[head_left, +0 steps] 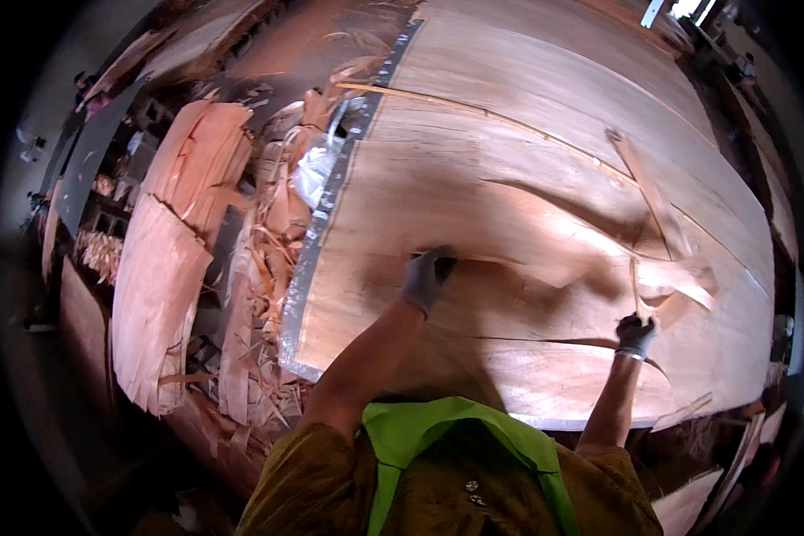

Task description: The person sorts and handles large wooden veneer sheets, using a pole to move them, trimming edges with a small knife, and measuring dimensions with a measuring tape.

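Observation:
A broad, pale wood veneer sheet (429, 192) lies over a large stack in front of me, with a wavy, lifted edge running to the right. My left hand (427, 279), in a grey glove with dark fingertips, is closed at that edge near the middle; its fingertips are partly hidden. Farther right, my right hand (635, 336), gloved too, is closed around the lower end of a narrow veneer strip (635, 284). Torn, curled veneer pieces (679, 275) lie just beyond it. A second sheet (563, 371) with a split edge lies closer to me.
A thin stick (500, 116) lies slantwise across the stack. Along the stack's left side runs a dark, spotted edge (308, 268). Beyond it are broken veneer scraps (272, 214), a white plastic bag (313, 174) and large curved veneer pieces (156, 295). More boards (688, 500) lie at lower right.

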The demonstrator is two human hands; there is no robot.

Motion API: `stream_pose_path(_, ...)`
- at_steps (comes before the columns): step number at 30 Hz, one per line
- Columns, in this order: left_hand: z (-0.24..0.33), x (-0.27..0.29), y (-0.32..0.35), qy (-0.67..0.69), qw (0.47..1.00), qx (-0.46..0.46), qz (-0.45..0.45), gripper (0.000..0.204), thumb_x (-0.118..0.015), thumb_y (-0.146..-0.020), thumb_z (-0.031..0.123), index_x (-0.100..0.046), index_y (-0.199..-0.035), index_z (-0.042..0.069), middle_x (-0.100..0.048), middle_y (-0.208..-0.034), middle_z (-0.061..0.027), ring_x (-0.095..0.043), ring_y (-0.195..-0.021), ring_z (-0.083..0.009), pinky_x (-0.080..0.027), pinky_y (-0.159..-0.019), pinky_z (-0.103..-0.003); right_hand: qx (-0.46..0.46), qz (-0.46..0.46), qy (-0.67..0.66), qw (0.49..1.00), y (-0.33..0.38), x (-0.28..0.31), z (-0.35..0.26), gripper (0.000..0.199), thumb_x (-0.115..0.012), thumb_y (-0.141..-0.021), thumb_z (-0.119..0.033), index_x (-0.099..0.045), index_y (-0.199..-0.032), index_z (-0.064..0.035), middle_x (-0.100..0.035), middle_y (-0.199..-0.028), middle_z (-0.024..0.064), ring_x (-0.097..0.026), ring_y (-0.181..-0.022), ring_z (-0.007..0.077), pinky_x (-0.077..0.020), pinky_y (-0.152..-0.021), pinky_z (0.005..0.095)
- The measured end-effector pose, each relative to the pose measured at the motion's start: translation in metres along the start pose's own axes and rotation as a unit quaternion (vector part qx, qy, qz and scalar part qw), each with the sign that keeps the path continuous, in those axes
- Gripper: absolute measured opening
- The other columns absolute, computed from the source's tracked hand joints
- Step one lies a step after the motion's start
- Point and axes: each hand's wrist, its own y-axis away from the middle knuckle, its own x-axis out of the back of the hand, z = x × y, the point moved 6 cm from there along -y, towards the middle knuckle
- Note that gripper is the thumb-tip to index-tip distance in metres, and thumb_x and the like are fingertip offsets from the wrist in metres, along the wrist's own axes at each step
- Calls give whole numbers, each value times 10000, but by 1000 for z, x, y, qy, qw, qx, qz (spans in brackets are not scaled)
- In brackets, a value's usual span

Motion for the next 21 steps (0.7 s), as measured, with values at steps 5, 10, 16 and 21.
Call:
stream_pose_path(5, -21, 42, -17, -39, 997, -59, -10, 98, -614, -792, 58, -581, -870, 108, -597, -862, -37, -613, -795, -172, -537, -724, -287, -215, -174, 134, 952, 112, -67, 117, 616, -443, -838, -589, -564, -1088, -40, -469, -516, -17, -359, -375, 114, -301, -365, 240)
stream_pose_path(10, 2, 19, 0, 69, 996, -11, -55, 116, -609, -818, 93, -561, -922, 108, -591, -874, -41, -609, -771, -176, -539, -716, -295, -186, -150, 148, 960, 111, -161, 161, 487, -512, -818, -596, -518, -655, -137, -346, -416, -28, -306, -349, 108, -277, -352, 252)
stream_pose_path(16, 71, 43, 0, 93, 982, -103, 127, 226, -528, -894, 258, -526, -1032, 79, -596, -964, -90, -593, -836, -221, -502, -718, -280, -69, -97, 106, 987, 27, -145, 141, 389, -622, -836, -251, -354, -557, -216, -297, -426, -51, -287, -343, 90, -246, -336, 245)
stream_pose_path(21, 163, 124, -81, -299, 926, -218, 75, 273, -553, -870, 286, -555, -1056, 87, -562, -919, -52, -556, -744, -162, -499, -639, -276, -87, -168, 105, 976, 34, -187, 126, 281, -579, -876, -228, -428, -643, -187, -300, -463, -43, -319, -380, 79, -272, -378, 233)
